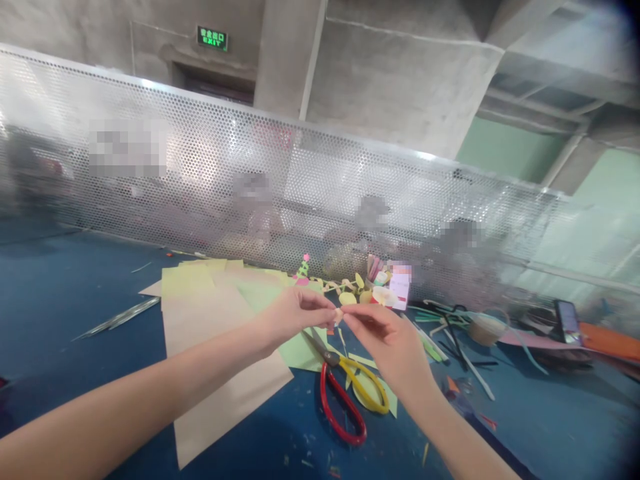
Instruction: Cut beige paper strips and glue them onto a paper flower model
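My left hand [295, 317] and my right hand [385, 333] meet above the blue table, fingertips pinched together on a tiny pale piece [339, 315]. Its shape is too small to make out. Just below the hands lie scissors [331, 360] with one red and one yellow handle, their blades pointing up and left, partly over green paper [300, 350]. To the left, a large pale sheet [210, 373] reaches under my left forearm.
A small green and pink cone ornament [303, 268] stands behind my hands, near yellow paper leaves [347, 298]. Pipe cleaners, a tub [487, 327] and a phone [567, 320] are at right. A perforated metal divider [200, 160] runs along the back; blurred people show behind it.
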### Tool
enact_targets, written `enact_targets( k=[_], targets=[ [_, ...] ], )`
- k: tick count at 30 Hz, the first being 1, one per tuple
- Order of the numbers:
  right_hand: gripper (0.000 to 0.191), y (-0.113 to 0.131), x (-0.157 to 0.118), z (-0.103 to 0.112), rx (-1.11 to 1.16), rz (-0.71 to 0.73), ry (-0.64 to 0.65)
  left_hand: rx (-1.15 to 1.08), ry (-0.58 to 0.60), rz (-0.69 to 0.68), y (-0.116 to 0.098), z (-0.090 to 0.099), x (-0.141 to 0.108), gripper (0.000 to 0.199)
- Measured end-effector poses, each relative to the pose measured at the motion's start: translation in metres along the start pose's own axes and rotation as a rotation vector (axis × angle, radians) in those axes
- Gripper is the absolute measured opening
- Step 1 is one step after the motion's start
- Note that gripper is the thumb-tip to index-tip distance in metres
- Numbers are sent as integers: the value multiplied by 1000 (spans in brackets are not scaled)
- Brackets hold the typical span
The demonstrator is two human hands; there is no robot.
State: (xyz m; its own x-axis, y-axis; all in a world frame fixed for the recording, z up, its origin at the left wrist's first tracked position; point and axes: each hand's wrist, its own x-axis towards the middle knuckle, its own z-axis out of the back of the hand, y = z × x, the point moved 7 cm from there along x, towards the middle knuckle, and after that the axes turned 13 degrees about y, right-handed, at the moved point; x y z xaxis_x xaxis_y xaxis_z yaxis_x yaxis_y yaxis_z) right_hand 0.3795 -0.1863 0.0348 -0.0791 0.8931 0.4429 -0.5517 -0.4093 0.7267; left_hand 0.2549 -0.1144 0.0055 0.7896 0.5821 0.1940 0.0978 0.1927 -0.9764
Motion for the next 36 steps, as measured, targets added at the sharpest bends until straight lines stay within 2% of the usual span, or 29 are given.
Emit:
enact_targets(
  k=[12,19,23,27,29,32,36],
  targets=[
    [13,0,2,3,-42,-54,27,198,-18,-96,-9,-3,0,18],
    [18,-9,5,-1,88,-195,118,245,-68,-128,-11,-4,-3,18],
    [21,-18,6,-6,175,-250,192,236,-62,-133,-12,-6,-3,18],
    [22,-26,5,-9,295,-293,210,252,-25,-126,-14,-8,-3,17],
    [23,-26,4,-12,348,-280,228,201,15,-99,-14,-9,-2,18],
    [24,-24,4,-13,395,-256,237,-22,101,-32,-10,-11,-1,18],
    [22,-21,4,-8,388,-224,164,-312,172,29,-4,-16,-2,15]
  ],
)
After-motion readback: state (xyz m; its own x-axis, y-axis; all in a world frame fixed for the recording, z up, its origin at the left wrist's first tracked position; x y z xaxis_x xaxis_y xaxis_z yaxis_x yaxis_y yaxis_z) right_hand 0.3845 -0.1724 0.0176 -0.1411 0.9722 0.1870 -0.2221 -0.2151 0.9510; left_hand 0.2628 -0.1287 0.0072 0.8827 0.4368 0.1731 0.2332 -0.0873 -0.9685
